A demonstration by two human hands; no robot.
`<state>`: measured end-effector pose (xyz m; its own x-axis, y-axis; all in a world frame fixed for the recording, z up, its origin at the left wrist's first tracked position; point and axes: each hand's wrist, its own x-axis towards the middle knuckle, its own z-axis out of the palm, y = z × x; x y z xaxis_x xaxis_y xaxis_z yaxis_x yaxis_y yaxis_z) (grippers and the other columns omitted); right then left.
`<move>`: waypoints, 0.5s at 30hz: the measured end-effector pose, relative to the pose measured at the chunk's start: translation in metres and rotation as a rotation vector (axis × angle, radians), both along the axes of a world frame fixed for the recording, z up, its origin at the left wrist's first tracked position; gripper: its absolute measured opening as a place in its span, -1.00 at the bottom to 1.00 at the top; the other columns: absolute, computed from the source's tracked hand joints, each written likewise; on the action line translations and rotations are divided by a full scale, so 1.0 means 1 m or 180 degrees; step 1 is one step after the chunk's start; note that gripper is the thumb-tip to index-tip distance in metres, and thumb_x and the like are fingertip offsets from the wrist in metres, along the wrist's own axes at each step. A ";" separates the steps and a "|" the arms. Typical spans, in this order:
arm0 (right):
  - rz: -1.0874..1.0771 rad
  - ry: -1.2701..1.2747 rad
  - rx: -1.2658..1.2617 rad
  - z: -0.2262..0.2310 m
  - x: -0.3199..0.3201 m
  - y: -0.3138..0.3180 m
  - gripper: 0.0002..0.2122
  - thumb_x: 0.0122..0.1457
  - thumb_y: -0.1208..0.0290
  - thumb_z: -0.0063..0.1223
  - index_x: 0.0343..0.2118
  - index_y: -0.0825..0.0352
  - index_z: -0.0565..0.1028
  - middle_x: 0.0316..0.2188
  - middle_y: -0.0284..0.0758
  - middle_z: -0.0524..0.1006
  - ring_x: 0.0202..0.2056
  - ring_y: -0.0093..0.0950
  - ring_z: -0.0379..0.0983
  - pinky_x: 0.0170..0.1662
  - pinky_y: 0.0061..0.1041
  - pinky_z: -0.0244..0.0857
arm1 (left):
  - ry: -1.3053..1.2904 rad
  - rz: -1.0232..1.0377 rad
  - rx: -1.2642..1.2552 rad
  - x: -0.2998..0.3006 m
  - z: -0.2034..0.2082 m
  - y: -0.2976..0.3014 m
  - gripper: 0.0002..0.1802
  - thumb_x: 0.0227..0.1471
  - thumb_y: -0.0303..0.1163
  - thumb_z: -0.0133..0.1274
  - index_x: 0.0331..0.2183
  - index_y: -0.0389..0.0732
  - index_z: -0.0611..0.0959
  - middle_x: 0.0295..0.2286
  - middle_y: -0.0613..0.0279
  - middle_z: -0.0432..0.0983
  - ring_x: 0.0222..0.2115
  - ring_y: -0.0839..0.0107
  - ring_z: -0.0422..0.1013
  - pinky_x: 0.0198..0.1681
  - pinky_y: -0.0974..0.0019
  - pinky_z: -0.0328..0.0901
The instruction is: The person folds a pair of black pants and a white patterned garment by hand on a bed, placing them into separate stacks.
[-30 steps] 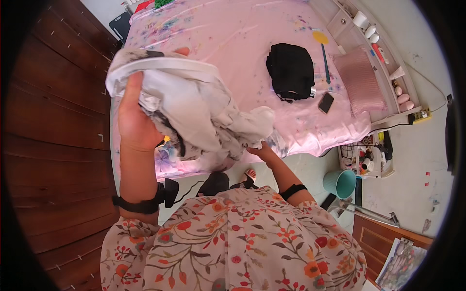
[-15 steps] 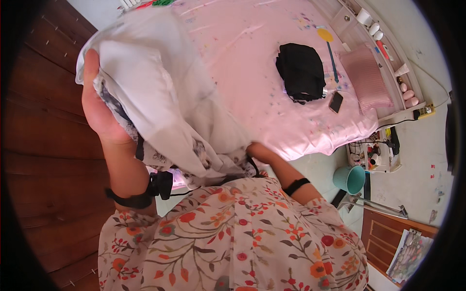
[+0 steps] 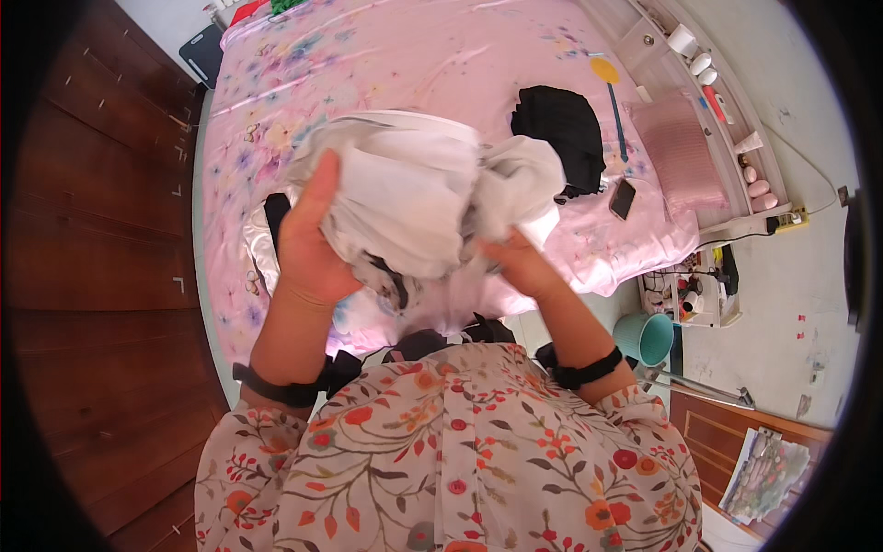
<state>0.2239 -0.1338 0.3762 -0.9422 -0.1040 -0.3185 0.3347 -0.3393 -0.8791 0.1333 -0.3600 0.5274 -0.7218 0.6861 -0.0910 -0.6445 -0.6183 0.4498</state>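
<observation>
A white garment (image 3: 405, 175) with dark-patterned parts along its lower edge is bunched up in front of me, over the near side of the bed. My left hand (image 3: 313, 248) grips its left side, thumb on top and the fingers hidden beneath the cloth. On the opposite side, my right hand (image 3: 522, 265) holds the lower right part, its fingers partly lost in blur and fabric. Behind my left hand, a shiny white cloth (image 3: 263, 248) with a black strip lies on the bed.
The pink floral bed (image 3: 441, 55) carries a folded black garment pile (image 3: 561, 133), a phone (image 3: 623, 199), a yellow-headed fly swatter (image 3: 614, 101) and a pink pillow (image 3: 676, 152). A teal bin (image 3: 644, 339) stands to the right. Brown wardrobe doors (image 3: 101, 276) line the left.
My left hand has come down and right from its raised place, and my right hand has moved slightly up and right. The garment, formerly spread tall, is now gathered lower between them.
</observation>
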 end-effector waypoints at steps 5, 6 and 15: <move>0.0875 0.0766 0.1052 0.001 -0.025 -0.038 -0.48 0.11 0.37 0.07 0.10 0.47 0.22 0.04 -0.19 0.35 0.09 -0.40 0.21 0.11 -0.42 0.12 | 0.0153 -0.0434 0.0256 0.032 0.041 0.044 -0.37 0.19 -0.05 -0.29 0.10 -0.36 0.21 0.12 -0.02 0.13 0.04 0.15 0.25 0.08 0.13 0.17; 0.0767 0.0771 0.1198 -0.015 -0.031 -0.030 -0.48 0.11 0.37 0.06 0.10 0.46 0.22 0.04 -0.19 0.35 0.09 -0.39 0.21 0.10 -0.41 0.13 | 0.0254 -0.0489 0.0295 0.038 0.054 0.051 -0.35 0.19 -0.05 -0.30 0.11 -0.37 0.18 0.15 -0.03 0.06 0.05 0.15 0.23 0.09 0.15 0.16; 0.0936 0.0432 0.2112 -0.088 -0.036 0.054 -0.52 0.12 0.38 0.04 0.10 0.40 0.25 0.05 -0.14 0.34 0.11 -0.30 0.21 0.05 -0.40 0.21 | 0.1523 0.1640 0.0009 0.000 0.066 0.017 -0.32 0.14 -0.11 -0.30 0.16 -0.33 0.06 0.21 -0.06 -0.12 0.22 0.04 -0.12 0.23 -0.03 -0.10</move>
<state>0.1882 -0.0794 0.2884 -0.9407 -0.1843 -0.2848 0.2035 0.3650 -0.9085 0.1335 -0.3429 0.5930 -0.9153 0.2457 0.3191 -0.0008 -0.7934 0.6087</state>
